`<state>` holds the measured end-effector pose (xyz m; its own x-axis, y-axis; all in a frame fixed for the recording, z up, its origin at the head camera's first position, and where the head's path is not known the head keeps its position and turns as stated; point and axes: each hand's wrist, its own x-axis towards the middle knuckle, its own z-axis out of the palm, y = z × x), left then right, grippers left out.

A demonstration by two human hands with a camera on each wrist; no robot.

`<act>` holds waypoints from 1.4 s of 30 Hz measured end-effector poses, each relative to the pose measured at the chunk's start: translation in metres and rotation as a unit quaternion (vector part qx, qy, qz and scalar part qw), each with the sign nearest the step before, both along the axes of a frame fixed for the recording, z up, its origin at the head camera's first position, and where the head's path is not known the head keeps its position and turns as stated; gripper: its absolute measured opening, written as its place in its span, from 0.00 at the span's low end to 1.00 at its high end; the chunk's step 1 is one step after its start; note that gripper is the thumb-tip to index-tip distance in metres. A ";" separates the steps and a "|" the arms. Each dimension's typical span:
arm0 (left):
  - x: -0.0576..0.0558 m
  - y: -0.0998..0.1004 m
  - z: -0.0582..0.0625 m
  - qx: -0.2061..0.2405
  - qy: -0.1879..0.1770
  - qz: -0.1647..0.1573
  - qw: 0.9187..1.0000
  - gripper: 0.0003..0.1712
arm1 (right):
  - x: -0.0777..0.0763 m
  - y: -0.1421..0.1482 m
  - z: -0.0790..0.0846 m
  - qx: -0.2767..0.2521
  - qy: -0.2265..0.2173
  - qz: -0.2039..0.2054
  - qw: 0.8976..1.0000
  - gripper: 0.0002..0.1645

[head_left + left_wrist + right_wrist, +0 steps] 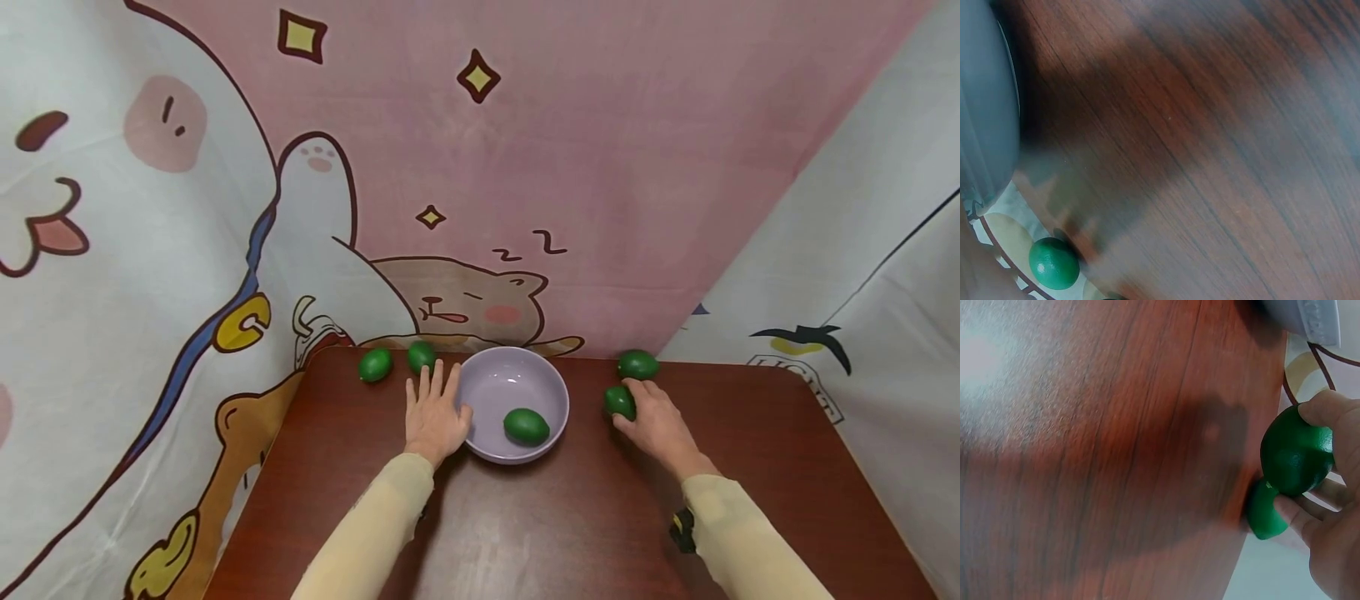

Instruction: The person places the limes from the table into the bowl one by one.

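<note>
A pale purple bowl (491,396) stands near the table's far edge, with one green lime (527,427) lying in it. At its left side is my left hand (435,421), fingers straight and spread, the thumb at the bowl's rim. My right hand (660,425) holds a second lime (618,402) between thumb and fingers, right of the bowl. Close behind that one lies another lime (638,364); in the right wrist view this rear lime (1263,515) is partly covered by the held lime (1294,453) and the thumb.
Two more limes, one at far left (375,365) and one just beyond my left fingertips (422,357), lie along the back edge of the brown wooden table (525,525). A cartoon-printed cloth (637,167) hangs directly behind the table and along its sides.
</note>
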<state>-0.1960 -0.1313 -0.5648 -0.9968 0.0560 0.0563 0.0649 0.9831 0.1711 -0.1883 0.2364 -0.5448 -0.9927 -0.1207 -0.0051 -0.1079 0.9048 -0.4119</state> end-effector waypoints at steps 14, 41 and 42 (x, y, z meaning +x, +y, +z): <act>-0.002 0.000 0.001 -0.001 -0.013 0.000 1.000 0.41 | -0.002 -0.018 0.010 0.003 0.031 0.022 0.999 0.37; 0.000 0.000 0.001 0.003 -0.009 -0.001 1.000 0.41 | -0.001 -0.045 0.021 -0.013 0.089 0.045 0.995 0.36; 0.000 0.000 0.002 0.004 -0.009 -0.002 1.000 0.40 | -0.001 -0.045 0.022 -0.013 0.089 0.045 0.995 0.36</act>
